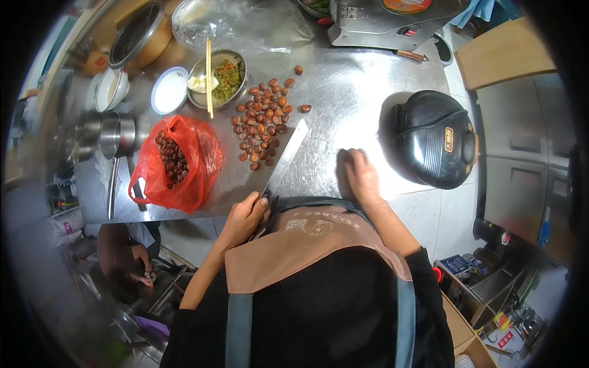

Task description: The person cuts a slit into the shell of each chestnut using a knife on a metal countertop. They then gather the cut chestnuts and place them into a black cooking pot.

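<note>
My left hand [246,215] is closed around the handle of a knife [288,154] near the front edge of the steel table [322,179]. The wide blade points up and away, just right of a pile of chestnuts [264,117]. On the bare metal right of the knife rests my right hand [362,177], its fingers curled; whether anything is under them cannot be seen. A red plastic bag [202,161], open at the top, holds more chestnuts [172,161] left of the pile.
A steel bowl of food [225,85] with chopsticks [209,78] across it, a white dish [170,90] and a saucepan [117,133] stand left. A black appliance [430,138] sits right, a metal machine [377,27] at the back. A person [119,262] is at the lower left.
</note>
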